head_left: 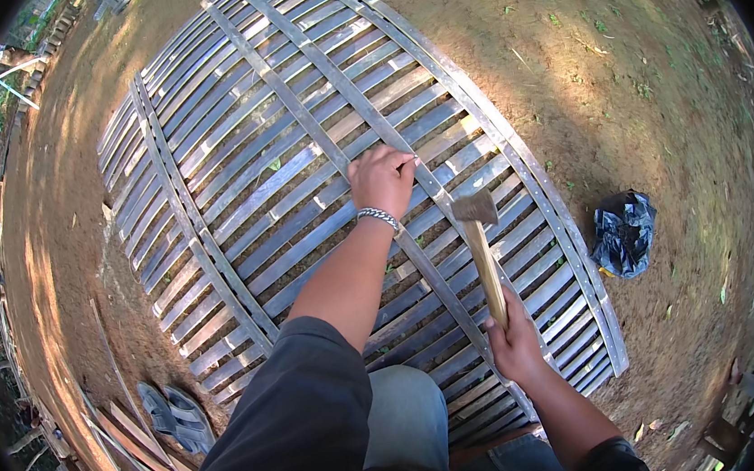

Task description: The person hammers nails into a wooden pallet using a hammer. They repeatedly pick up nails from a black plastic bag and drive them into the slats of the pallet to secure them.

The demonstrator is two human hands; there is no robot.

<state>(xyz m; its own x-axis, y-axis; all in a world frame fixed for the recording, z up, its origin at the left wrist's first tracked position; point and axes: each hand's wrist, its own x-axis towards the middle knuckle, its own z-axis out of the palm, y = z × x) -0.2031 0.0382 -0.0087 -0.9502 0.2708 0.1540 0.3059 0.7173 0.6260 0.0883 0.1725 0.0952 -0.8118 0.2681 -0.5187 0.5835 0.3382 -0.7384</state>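
Observation:
A large panel of many bamboo slats (302,229), crossed by several long strips, lies on the ground before me. My left hand (383,180) rests on the panel between two of the long middle strips. Its thumb and fingertips are pinched together at the edge of the right-hand strip (353,100); whatever they hold is too small to make out. My right hand (514,342) grips the wooden handle of a hatchet (487,270). The hatchet's dull metal head is raised above the slats, just right of and nearer than my left fingertips.
A black plastic bag (625,234) lies on the dirt right of the panel. Left of my body are a pair of dark shoes (177,416) and several loose strips (146,444). My jeans-clad knee (406,419) is over the panel's near edge. Bare soil (550,55) surrounds the panel.

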